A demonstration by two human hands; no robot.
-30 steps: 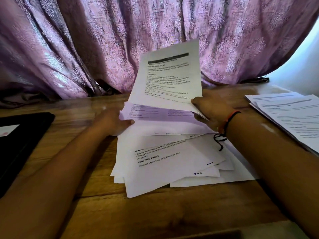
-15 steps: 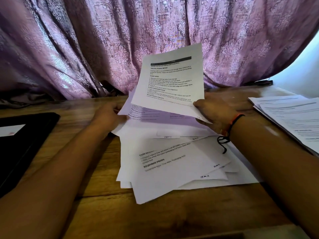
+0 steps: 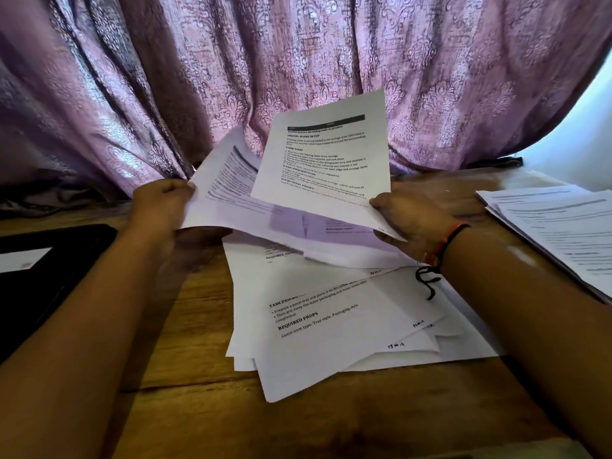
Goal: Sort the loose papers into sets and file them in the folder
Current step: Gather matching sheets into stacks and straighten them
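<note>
A messy pile of loose printed papers [image 3: 331,329] lies on the wooden table in front of me. My right hand [image 3: 414,220] pinches the lower right corner of a printed sheet [image 3: 324,160] with a black header bar, held tilted up above the pile. My left hand [image 3: 159,203] grips the left edge of a second sheet [image 3: 225,193], lifted and curling behind the first. A black folder [image 3: 49,270] lies at the left edge of the table.
A separate stack of printed papers [image 3: 556,230] rests at the right. A purple patterned curtain [image 3: 298,61] hangs close behind the table. A white slip [image 3: 23,258] sits on the folder. Bare wood [image 3: 231,422] shows near me.
My left hand has taken hold of a second sheet and raised its left edge off the pile. The right hand's sheet stays lifted, shifted slightly right.
</note>
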